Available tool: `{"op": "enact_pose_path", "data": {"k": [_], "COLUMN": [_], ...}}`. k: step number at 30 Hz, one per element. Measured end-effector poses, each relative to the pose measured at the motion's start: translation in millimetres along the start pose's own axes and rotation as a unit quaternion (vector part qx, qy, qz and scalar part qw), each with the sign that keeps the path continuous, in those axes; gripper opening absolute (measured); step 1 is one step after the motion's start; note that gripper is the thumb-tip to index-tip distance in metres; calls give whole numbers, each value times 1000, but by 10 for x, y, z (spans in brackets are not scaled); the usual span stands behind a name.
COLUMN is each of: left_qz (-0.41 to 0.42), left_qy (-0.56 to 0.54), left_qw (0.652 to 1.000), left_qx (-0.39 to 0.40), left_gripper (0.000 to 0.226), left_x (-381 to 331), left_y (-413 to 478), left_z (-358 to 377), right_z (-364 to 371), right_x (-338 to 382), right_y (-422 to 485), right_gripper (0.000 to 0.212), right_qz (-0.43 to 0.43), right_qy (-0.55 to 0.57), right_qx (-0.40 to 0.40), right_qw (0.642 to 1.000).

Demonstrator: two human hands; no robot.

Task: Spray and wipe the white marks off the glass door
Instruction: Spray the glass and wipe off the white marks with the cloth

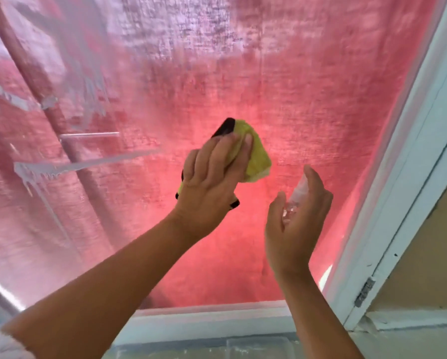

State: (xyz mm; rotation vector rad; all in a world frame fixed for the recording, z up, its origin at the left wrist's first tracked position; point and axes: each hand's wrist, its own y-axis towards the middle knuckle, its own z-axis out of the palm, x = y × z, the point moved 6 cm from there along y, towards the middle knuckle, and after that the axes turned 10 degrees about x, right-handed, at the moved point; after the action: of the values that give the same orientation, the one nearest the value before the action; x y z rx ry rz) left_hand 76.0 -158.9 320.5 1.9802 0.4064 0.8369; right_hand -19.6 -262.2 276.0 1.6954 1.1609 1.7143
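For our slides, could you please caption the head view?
Left hand presses yellow cloth to glass door, right hand holds spray bottle, white marks to the left.

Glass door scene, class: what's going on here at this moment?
A person is cleaning the glass door. The left hand presses a yellow-green cloth against the pane, while the right hand holds a small clear spray bottle just beside it. White drip marks show on the left part of the glass, not yet wiped off.
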Motion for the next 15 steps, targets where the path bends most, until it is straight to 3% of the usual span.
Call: {"op": "enact_pose_path", "data": {"k": [4, 8, 10, 15], "left_qz": [6, 211, 256, 168], "left_qy": [6, 63, 85, 62], "left_qw": [1000, 968, 953, 982], "left_qx": [14, 124, 137, 66], "left_gripper": [54, 52, 51, 56], "left_x": [-22, 21, 192, 604], "left_y": [-78, -514, -547, 97], "left_z": [67, 229, 152, -267], "right_z": [26, 39, 44, 35], "right_x": [317, 591, 696, 930], "right_y": [272, 540, 638, 711], "right_gripper": [47, 43, 45, 49], "right_qz": [-43, -74, -70, -64], "right_qy": [4, -40, -55, -70], "right_qx": [1, 31, 54, 86], "right_qw": [999, 996, 995, 992]}}
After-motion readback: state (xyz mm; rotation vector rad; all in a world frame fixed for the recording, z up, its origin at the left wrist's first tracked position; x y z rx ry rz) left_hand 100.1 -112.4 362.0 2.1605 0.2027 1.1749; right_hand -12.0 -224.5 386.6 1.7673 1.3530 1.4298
